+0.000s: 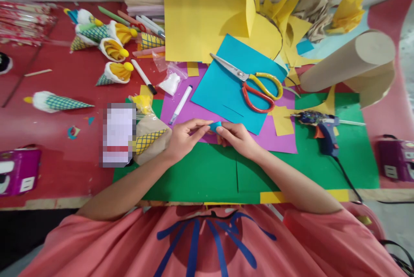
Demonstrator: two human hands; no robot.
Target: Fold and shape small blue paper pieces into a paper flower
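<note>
Between my fingertips is a small curled piece of blue paper [214, 126], above the edge of the purple sheet. My left hand [187, 138] pinches it from the left, and my right hand [237, 138] grips it from the right with the thumb on top. Just beyond my hands a blue sheet [213, 79] lies tilted, with a short slit near its front. Scissors [244, 78] with one yellow and one red handle rest partly open on it. A white marker [181, 104] lies on the purple sheet [284, 142] beyond my left hand.
A glue gun [323, 130] with a cable lies at right, near a brown paper roll [346, 63]. Several paper cones [118, 73] lie at left. Yellow sheets [200, 27] stretch across the back. A small bag of white material [171, 81] and a pixelated object [118, 135] are left of centre.
</note>
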